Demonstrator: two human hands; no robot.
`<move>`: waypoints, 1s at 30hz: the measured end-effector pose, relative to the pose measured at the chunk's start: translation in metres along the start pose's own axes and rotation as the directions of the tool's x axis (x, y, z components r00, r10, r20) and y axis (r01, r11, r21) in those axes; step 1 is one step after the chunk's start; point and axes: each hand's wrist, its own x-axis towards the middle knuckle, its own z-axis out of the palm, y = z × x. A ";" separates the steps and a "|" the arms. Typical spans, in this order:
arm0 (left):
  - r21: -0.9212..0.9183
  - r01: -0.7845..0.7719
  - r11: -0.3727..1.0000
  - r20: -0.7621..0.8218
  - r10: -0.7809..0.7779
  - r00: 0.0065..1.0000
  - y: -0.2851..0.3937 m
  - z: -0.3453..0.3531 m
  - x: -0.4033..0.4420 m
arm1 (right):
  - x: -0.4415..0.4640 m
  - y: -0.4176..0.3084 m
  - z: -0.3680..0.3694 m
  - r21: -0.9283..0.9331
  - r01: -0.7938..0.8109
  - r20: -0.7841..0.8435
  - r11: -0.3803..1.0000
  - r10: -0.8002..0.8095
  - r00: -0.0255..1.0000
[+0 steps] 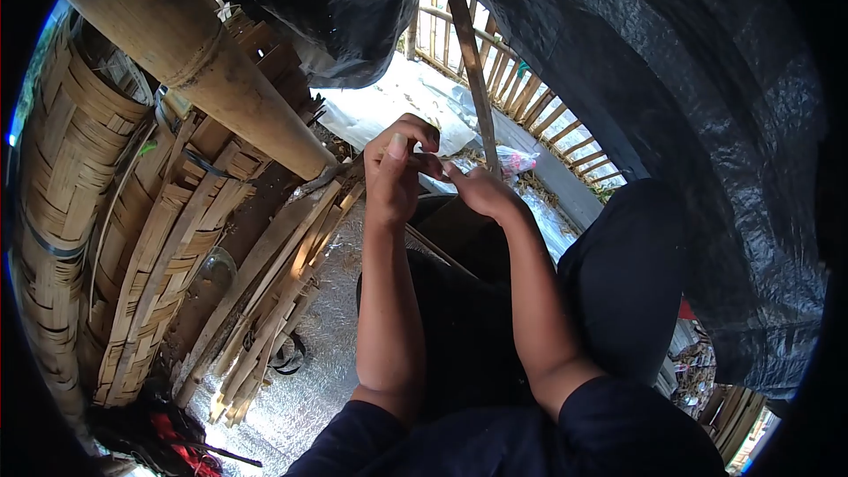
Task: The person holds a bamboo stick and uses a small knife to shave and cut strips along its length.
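Observation:
My left hand (pixel 397 168) is raised in the middle of the view, its fingers curled and the thumb pointing up. Close to its right, my right hand (pixel 484 191) is closed in a pinch, with its fingertips almost meeting those of the left. What lies between the fingers is too small or hidden to name. A long narrow wooden strip (pixel 471 44) slants down from the top and ends just behind my right hand; I cannot tell whether that hand touches it.
At left stand a thick bamboo pole (pixel 199 57), rolled woven bamboo sheets (pixel 71 185) and a bundle of bamboo strips (pixel 274 318) on silvery sheeting (pixel 322 336). Black plastic sheeting (pixel 707 106) hangs above and right. A slatted bamboo fence (pixel 539 110) stands beyond. My bent knee (pixel 623 256) is at right.

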 end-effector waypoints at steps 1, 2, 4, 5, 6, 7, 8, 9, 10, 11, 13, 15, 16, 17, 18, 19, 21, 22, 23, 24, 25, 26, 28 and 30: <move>0.005 -0.023 1.000 -0.008 0.023 1.000 -0.002 0.000 0.000 | -0.002 0.000 0.002 -0.006 0.007 -0.026 1.000 -0.008 1.000; 0.011 -0.045 0.999 -0.018 0.045 0.999 -0.003 -0.001 -0.001 | -0.003 0.000 0.003 -0.013 0.014 -0.050 1.000 -0.015 0.999; 0.017 -0.035 0.999 -0.001 0.035 0.999 -0.002 0.000 -0.004 | -0.008 -0.005 -0.002 -0.026 0.010 -0.030 1.000 -0.011 0.999; 0.022 -0.044 0.999 -0.030 0.045 0.999 -0.001 0.001 -0.006 | -0.012 -0.007 -0.006 -0.025 0.015 -0.037 1.000 -0.016 0.999; 0.028 -0.054 0.998 -0.062 0.056 0.997 0.001 0.003 -0.007 | -0.019 -0.011 -0.010 -0.025 0.022 -0.042 0.999 -0.023 0.999; 0.068 -0.066 0.995 -0.052 0.069 0.996 0.001 0.001 -0.009 | -0.024 -0.016 -0.014 -0.027 0.025 -0.044 0.999 -0.026 0.999; 0.071 -0.071 0.995 -0.051 0.075 0.996 -0.001 -0.002 -0.011 | -0.028 -0.021 -0.019 -0.085 0.025 -0.097 0.996 -0.033 0.995; 0.091 -0.096 0.991 -0.054 0.101 0.993 0.000 -0.002 -0.012 | -0.033 -0.025 -0.024 -0.142 0.023 -0.151 0.990 -0.044 0.988; 0.111 -0.120 0.986 -0.056 0.127 0.990 0.001 -0.002 -0.012 | -0.037 -0.029 -0.031 -0.141 0.028 -0.156 0.990 -0.050 0.987; 0.149 -0.132 0.980 -0.075 0.144 0.987 0.003 -0.001 -0.014 | -0.041 -0.033 -0.039 -0.161 0.047 -0.158 0.986 -0.073 0.985; 0.214 -0.188 0.958 -0.094 0.212 0.973 0.002 0.005 -0.014 | -0.057 -0.047 -0.061 -0.189 0.069 -0.168 0.979 -0.102 0.980; 0.270 -0.217 0.938 -0.125 0.258 0.958 0.001 0.013 -0.015 | -0.072 -0.052 -0.079 -0.250 0.118 -0.220 0.961 -0.175 0.960; 0.267 -0.230 0.936 -0.119 0.269 0.956 0.000 0.014 -0.016 | -0.085 -0.058 -0.091 -0.311 0.157 -0.258 0.937 -0.242 0.935; 0.133 -0.173 0.976 -0.067 0.183 0.981 0.001 0.014 -0.018 | -0.096 -0.066 -0.107 -0.352 0.158 -0.187 0.922 -0.235 0.954; 0.002 -0.101 0.995 -0.003 0.101 0.995 0.004 0.019 -0.019 | -0.109 -0.073 -0.119 -0.353 0.143 -0.165 0.925 -0.212 0.963; 0.024 -0.033 0.999 -0.038 0.034 0.999 0.008 0.032 -0.020 | -0.115 -0.075 -0.129 -0.395 0.176 -0.175 0.902 -0.262 0.949; 0.013 -0.002 1.000 -0.003 0.002 1.000 0.004 0.034 -0.023 | -0.121 -0.070 -0.140 -0.439 0.265 -0.202 0.858 -0.382 0.902; 0.006 0.033 0.999 0.034 -0.033 0.999 0.000 0.031 -0.024 | -0.125 -0.065 -0.143 -0.440 0.266 -0.207 0.858 -0.385 0.899; 0.018 0.000 1.000 0.039 -0.001 0.999 -0.011 0.024 -0.029 | -0.130 -0.061 -0.144 -0.426 0.335 -0.233 0.840 -0.460 0.857; 0.025 -0.003 1.000 0.045 0.002 0.999 -0.013 0.027 -0.024 | -0.135 -0.057 -0.145 -0.411 0.405 -0.260 0.817 -0.531 0.807; 0.009 -0.032 0.999 0.024 0.031 0.999 -0.016 0.030 -0.024 | -0.145 -0.053 -0.142 -0.362 0.423 -0.302 0.831 -0.534 0.789; -0.009 -0.053 0.999 -0.007 0.053 0.999 -0.019 0.031 -0.030 | -0.145 -0.042 -0.136 -0.349 0.425 -0.293 0.835 -0.528 0.797; -0.006 -0.030 1.000 -0.002 0.030 1.000 -0.017 0.039 -0.030 | -0.134 -0.014 -0.123 -0.412 0.408 -0.350 0.815 -0.555 0.755; -0.012 -0.019 1.000 -0.023 0.018 1.000 -0.014 0.049 -0.027 | -0.115 0.009 -0.105 -0.351 0.391 -0.380 0.851 -0.511 0.771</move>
